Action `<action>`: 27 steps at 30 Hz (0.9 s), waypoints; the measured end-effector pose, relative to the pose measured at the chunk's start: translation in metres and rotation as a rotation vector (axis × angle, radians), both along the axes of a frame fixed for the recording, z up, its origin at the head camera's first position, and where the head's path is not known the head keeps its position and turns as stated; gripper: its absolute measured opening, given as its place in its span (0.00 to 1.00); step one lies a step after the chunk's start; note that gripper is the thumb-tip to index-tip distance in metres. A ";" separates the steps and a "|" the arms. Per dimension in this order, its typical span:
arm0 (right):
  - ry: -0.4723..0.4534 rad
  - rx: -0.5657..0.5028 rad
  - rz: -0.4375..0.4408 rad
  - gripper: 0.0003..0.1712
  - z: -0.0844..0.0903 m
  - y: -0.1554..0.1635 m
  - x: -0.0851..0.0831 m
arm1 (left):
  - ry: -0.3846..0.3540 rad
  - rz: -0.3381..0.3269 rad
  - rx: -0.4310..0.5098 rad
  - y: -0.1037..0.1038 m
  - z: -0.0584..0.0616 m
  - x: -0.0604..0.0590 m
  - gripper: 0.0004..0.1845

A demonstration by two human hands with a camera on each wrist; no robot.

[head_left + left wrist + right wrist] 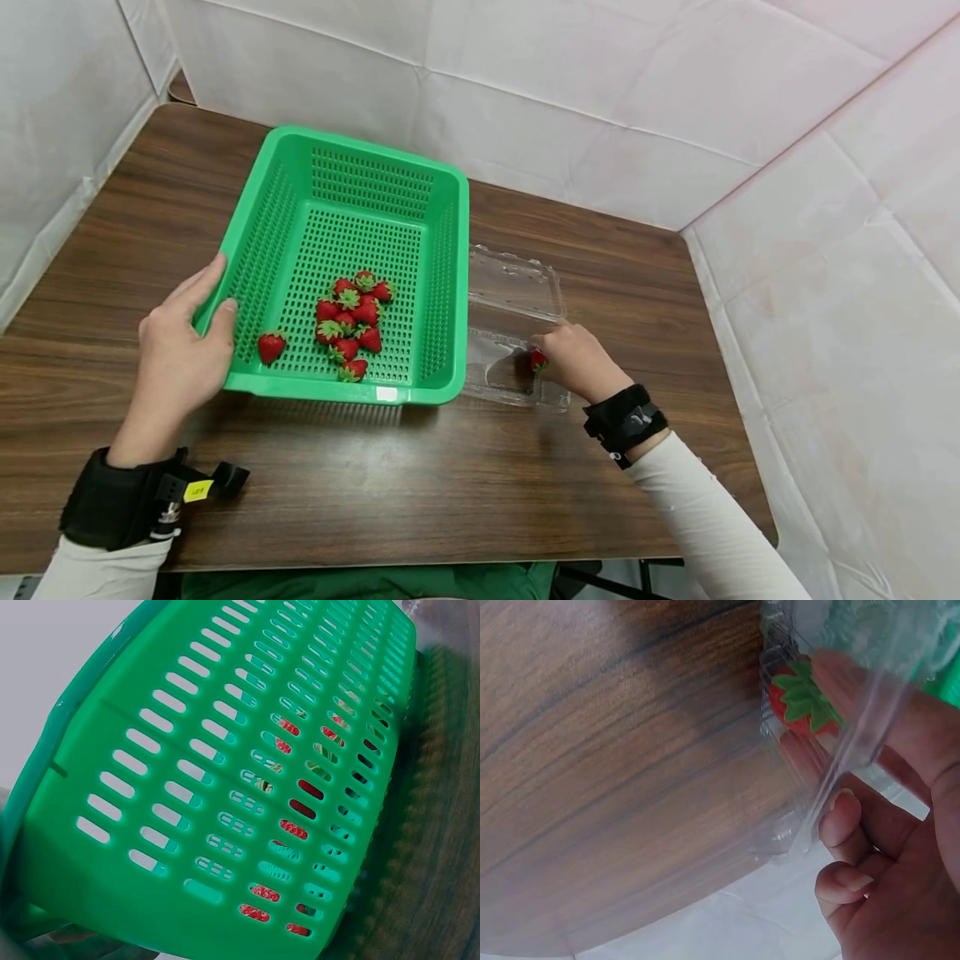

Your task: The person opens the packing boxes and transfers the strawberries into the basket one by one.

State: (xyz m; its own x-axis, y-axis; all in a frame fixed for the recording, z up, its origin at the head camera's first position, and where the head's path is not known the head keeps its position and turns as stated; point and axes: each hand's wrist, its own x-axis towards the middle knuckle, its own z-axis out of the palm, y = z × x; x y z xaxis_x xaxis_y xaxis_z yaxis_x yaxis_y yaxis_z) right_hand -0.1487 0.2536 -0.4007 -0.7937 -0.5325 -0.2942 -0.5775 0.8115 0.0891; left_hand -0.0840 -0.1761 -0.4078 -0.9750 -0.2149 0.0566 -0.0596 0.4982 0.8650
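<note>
A green slotted basket [337, 390] sits on the wooden table with a cluster of several strawberries [352, 321] and one lone strawberry [272, 346] inside. My left hand [213, 296] grips its front-left corner, thumb over the rim. The left wrist view shows only the basket's wall [225, 787], with red fruit [300, 806] visible through the slots. My right hand [546, 352] reaches into a clear plastic clamshell box [513, 287] right of the basket and pinches a strawberry [537, 361] low in its near half. The right wrist view shows this strawberry [802, 705] through the clear wall [840, 765], with curled fingers [844, 817] outside.
The brown wooden table [420, 483] is enclosed by white cloth walls [600, 100] behind and on both sides. The clamshell's far half lies open flat. Black wrist straps sit on both forearms.
</note>
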 end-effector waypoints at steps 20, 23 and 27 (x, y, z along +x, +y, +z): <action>-0.006 -0.026 0.014 0.11 -0.001 -0.008 0.001 | -0.002 0.009 0.002 0.001 0.001 -0.001 0.26; -0.002 -0.076 0.033 0.11 0.003 -0.010 -0.001 | 0.002 0.007 0.006 0.001 0.001 -0.001 0.26; 0.015 -0.104 0.053 0.14 0.014 -0.017 -0.003 | 0.006 0.003 0.011 0.000 0.001 -0.001 0.26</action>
State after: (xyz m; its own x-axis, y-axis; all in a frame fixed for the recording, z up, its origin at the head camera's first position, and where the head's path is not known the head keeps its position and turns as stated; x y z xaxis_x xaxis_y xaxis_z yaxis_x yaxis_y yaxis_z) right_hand -0.1515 0.2369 -0.3864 -0.7676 -0.6007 -0.2236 -0.6189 0.7853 0.0149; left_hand -0.0848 -0.1763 -0.4072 -0.9739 -0.2190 0.0598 -0.0563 0.4881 0.8710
